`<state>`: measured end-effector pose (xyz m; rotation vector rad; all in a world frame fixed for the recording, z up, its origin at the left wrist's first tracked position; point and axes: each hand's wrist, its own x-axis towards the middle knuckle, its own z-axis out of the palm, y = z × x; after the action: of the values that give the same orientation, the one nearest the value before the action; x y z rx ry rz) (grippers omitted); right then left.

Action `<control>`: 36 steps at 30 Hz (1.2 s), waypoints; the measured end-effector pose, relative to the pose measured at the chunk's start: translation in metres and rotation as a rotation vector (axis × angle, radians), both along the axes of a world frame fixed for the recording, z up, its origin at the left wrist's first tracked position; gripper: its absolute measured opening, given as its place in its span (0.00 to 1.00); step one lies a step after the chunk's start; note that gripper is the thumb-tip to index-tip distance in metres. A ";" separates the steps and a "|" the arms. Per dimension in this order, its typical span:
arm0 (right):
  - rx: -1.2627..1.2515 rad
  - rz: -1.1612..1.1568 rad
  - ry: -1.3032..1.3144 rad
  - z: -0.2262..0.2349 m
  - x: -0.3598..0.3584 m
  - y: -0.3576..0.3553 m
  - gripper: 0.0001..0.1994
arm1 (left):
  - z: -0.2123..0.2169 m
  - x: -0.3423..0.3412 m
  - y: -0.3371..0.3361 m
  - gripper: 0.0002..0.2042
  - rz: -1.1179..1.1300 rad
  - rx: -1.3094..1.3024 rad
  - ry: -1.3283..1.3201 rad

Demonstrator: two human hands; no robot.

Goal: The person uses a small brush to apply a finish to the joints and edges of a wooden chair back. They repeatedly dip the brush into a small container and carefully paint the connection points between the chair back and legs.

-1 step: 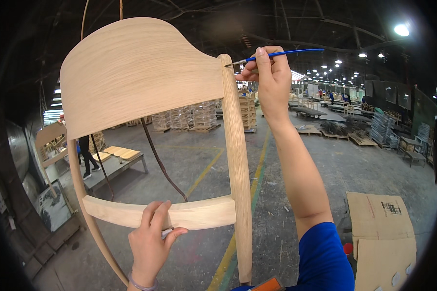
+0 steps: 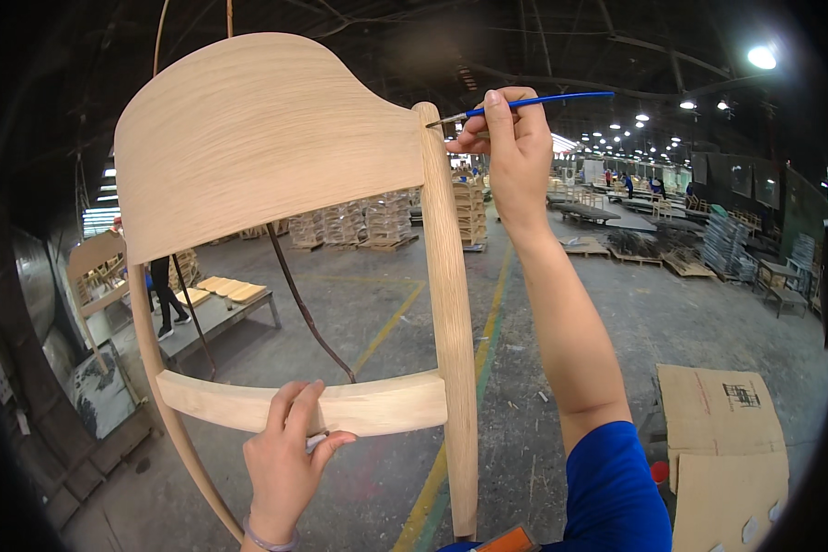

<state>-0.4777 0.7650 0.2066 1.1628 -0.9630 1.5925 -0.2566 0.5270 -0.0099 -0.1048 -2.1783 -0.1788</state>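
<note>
A pale wooden chair back [image 2: 267, 138] stands upright before me, with a broad curved top panel, two posts and a lower rail [image 2: 396, 403]. My right hand [image 2: 515, 138] is closed on a thin blue paintbrush [image 2: 561, 97], raised beside the right post [image 2: 449, 276]. The brush's dark tip touches the seam where the panel meets that post, near its rounded top. Lower down, my left hand [image 2: 285, 460] grips the lower rail, fingers over its front. A small whitish piece [image 2: 317, 442] shows between its thumb and fingers; its kind is unclear.
Dark bent rods [image 2: 304, 317] hang behind the chair back. A low table [image 2: 221, 317] with wooden panels is at left, a person's legs [image 2: 164, 294] beside it. Flattened cardboard [image 2: 722, 414] lies at lower right. Wrapped stacks [image 2: 386, 219] stand farther off. An orange object [image 2: 508, 541] shows at the lower edge.
</note>
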 end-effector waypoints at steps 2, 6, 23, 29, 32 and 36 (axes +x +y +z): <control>-0.003 0.013 0.041 0.000 -0.001 -0.001 0.10 | -0.001 0.001 0.000 0.35 0.003 0.002 0.001; 0.007 0.002 0.036 0.002 -0.001 -0.003 0.11 | -0.001 -0.002 0.000 0.36 0.007 -0.006 0.017; 0.000 0.082 0.039 0.008 -0.006 -0.006 0.11 | 0.001 -0.001 0.006 0.36 0.052 0.000 0.025; -0.004 0.118 0.034 0.007 -0.012 -0.009 0.11 | 0.000 -0.001 0.010 0.36 0.074 0.002 0.029; -0.006 0.120 0.040 0.008 -0.014 -0.010 0.11 | 0.000 -0.001 0.012 0.36 0.081 0.000 0.035; -0.007 0.097 0.008 0.007 -0.017 -0.010 0.11 | 0.000 -0.001 0.014 0.35 0.093 -0.001 0.048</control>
<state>-0.4943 0.7547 0.2132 1.2259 -0.9070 1.6652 -0.2578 0.5413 -0.0103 -0.0077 -2.1302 -0.1211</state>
